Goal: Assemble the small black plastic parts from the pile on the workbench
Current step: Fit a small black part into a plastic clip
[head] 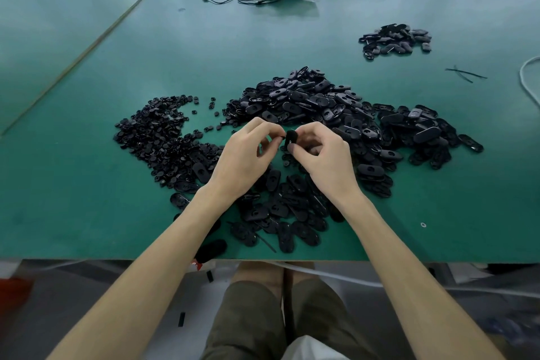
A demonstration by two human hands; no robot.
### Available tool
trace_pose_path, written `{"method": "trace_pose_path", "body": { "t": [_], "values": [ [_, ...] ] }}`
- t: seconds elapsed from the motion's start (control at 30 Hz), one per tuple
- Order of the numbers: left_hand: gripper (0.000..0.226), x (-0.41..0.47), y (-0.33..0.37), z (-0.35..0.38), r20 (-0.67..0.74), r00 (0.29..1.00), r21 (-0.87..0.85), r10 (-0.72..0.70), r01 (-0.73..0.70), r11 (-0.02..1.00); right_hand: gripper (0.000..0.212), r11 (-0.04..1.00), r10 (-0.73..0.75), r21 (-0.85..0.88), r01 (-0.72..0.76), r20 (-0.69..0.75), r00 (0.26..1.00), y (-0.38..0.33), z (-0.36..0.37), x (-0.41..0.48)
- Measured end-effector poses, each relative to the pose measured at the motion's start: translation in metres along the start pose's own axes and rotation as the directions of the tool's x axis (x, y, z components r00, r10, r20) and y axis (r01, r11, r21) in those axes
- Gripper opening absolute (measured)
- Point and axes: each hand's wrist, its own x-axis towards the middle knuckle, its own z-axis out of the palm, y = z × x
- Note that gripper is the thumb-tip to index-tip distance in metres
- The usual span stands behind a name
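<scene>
Pile (306, 102) of black parts lay on surface (87, 155); right hand (324, 161) fingers (305, 131) clamped oval part (291, 137), left hand (242, 161) fingers (264, 126) pinched small piece (282, 139).

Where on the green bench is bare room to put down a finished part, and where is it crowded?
Bare mat lies left of the round-parts pile, between the oval-parts pile and the small far pile, and at the front right. It is crowded around the left hand and right hand.

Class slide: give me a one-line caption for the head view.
Left hand and right hand pinch a black part above the pile on a green bench.
</scene>
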Motion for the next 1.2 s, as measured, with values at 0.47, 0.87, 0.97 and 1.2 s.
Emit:
{"method": "trace_pose_path", "body": {
  "t": [0.47,0.87,0.97,1.2],
  "values": [
    [0.010,-0.002,0.005,-0.001,-0.005,1.000,0.009,-0.026,0.026,1.000,0.004,1.000,0.021,0.019,-0.019,-0.128,0.992,-0.003,-0.003,-0.001],
    [0.007,-0.002,0.010,-0.002,0.023,1.000,0.064,-0.012,0.010,0.998,0.006,0.996,0.070,0.053,-0.069,-0.012,0.997,-0.006,0.000,-0.002],
    [0.008,-0.003,0.012,-0.004,0.020,1.000,0.061,-0.020,0.019,0.998,0.008,0.997,0.060,0.039,-0.062,0.031,0.998,-0.005,0.000,-0.002],
    [0.009,-0.005,0.013,-0.004,0.038,0.999,0.090,-0.030,0.027,0.996,0.012,0.999,0.042,0.022,-0.044,0.080,0.996,-0.004,0.002,-0.003]
  ]
}}
